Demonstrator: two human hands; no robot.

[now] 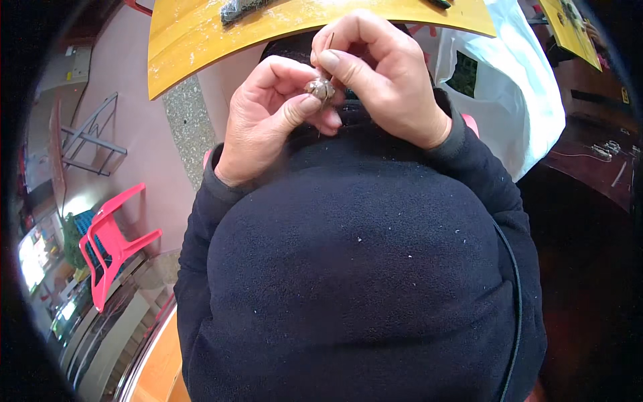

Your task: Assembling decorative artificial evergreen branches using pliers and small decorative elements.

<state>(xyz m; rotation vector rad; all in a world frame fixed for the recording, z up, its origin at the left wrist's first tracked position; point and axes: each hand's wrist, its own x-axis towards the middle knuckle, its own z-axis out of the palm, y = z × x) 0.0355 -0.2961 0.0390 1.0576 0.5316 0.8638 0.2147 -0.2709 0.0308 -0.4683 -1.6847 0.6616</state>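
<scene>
My left hand (268,114) pinches a small, shiny grey-brown knobbly piece (320,88) between thumb and fingers, just past the near edge of the table. My right hand (385,77) is right beside it, thumb and forefinger closed on a thin dark rod (331,41) that stands up between them. The rod's lower end runs down toward the grey-brown piece; my fingers hide whether it goes into it. What exactly the small piece is, I cannot make out.
Ahead is a yellow table (181,50) strewn with pale scraps, bearing a dark bundle in clear wrapping (240,9). A white plastic bag (536,100) hangs at the right. Leftward are a pink plastic chair (117,244) and a grey metal folding frame (90,137).
</scene>
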